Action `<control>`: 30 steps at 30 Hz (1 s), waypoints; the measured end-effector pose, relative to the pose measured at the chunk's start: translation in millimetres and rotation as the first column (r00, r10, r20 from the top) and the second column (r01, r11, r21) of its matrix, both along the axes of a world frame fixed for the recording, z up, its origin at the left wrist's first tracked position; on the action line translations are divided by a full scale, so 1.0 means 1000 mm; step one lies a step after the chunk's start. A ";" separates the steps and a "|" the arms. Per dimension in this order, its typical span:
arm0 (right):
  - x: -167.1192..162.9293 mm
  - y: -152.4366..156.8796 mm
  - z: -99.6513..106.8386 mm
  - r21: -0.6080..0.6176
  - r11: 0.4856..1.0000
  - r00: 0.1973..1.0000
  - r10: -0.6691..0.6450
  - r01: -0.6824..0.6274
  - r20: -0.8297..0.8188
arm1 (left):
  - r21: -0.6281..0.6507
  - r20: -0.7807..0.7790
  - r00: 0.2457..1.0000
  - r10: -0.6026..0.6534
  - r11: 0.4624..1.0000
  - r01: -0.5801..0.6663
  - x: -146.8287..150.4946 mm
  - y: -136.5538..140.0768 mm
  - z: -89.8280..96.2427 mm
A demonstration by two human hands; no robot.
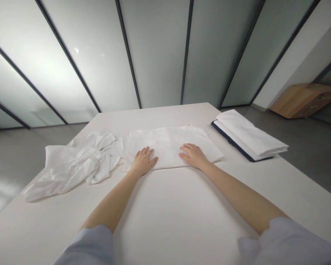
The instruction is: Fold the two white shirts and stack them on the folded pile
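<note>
A white folded cloth [168,147] lies flat in the middle of the table, roughly rectangular, its long edge facing me. My left hand [143,161] rests on its near left part, fingers stretched out and thumb apart. On its near right part lies my right hand [193,156], palm down with the fingers extended. Neither hand grips anything. To the left sits a crumpled heap of white fabric [84,162], close to the cloth's left edge.
The white table [182,217] carries everything. At its right edge is a stack of folded white cloth [249,134] with a dark navy piece [231,144] beneath. Frosted glass panels [160,51] stand behind the table. A wooden cabinet [298,99] is on the floor at far right.
</note>
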State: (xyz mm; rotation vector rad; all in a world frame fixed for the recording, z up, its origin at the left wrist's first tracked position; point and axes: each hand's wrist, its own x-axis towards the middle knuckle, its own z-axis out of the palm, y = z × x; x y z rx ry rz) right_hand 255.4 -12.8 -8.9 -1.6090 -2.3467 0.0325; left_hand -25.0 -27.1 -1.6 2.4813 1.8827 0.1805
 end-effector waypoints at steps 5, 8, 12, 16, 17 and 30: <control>0.000 -0.003 0.000 0.012 1.000 1.000 -0.009 0.009 -0.008 | 0.000 0.001 1.000 -0.001 1.000 0.001 -0.001 -0.001 -0.002; 0.001 -0.006 0.000 0.018 1.000 0.999 -0.023 0.023 -0.026 | -0.001 0.007 1.000 -0.003 1.000 0.003 -0.002 -0.002 -0.003; 0.002 -0.008 0.000 0.015 1.000 0.999 -0.024 0.025 -0.038 | -0.002 0.026 1.000 0.000 1.000 0.000 -0.002 -0.002 -0.003; 0.001 -0.008 0.000 0.017 0.999 0.999 -0.027 0.028 -0.030 | -0.006 0.036 0.999 0.005 1.000 -0.005 0.000 -0.003 -0.001; 0.001 -0.008 0.000 0.015 1.000 0.999 -0.027 0.028 -0.025 | -0.008 0.036 0.999 0.007 1.000 -0.006 0.000 -0.003 0.000; 0.003 -0.001 0.002 0.007 1.000 1.000 -0.003 0.003 0.007 | -0.001 0.002 1.000 0.007 1.000 -0.007 0.002 0.000 0.002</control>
